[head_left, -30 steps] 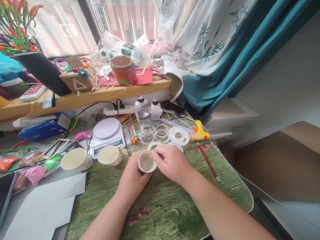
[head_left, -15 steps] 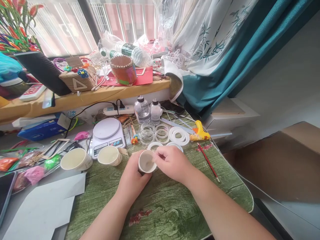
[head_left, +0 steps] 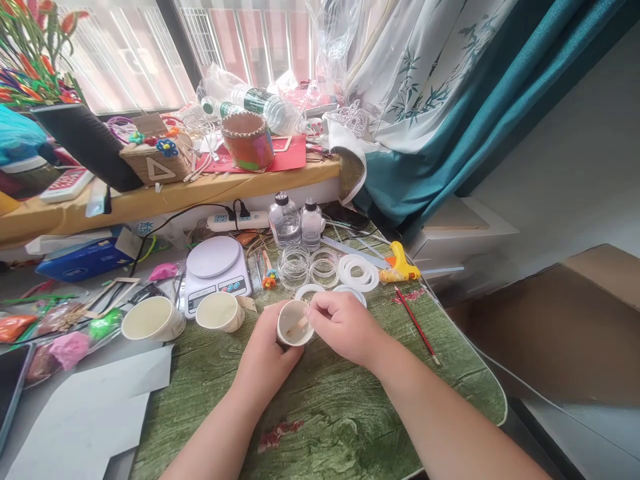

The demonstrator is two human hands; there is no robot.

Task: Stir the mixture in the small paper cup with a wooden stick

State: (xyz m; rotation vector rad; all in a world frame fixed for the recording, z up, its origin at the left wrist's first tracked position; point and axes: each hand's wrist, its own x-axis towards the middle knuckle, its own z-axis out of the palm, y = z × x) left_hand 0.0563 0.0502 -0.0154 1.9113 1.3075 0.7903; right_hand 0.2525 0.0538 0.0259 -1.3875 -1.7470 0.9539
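Observation:
My left hand (head_left: 265,350) is wrapped round a white paper cup (head_left: 295,339), which is tipped so that its inside faces me. Pinched in the fingers of my right hand (head_left: 345,327) is a wooden stir stick (head_left: 299,326), its lower end down inside the cup. What lies at the cup's bottom is hard to make out. Just left of my left hand stands a second paper cup (head_left: 220,320), and farther left a third, wider cup (head_left: 150,327). Behind my hands lie white silicone rings (head_left: 358,272) and clear rings (head_left: 294,267).
A white digital scale (head_left: 215,267) sits behind the cups. Two clear bottles with black caps (head_left: 284,227) stand at the back. To the right are a yellow glue gun (head_left: 399,265) and a red pencil (head_left: 416,325). White paper (head_left: 90,413) lies at front left.
The stir stick has shifted inside the cup and more of it shows now. Both hands have stayed in nearly the same place.

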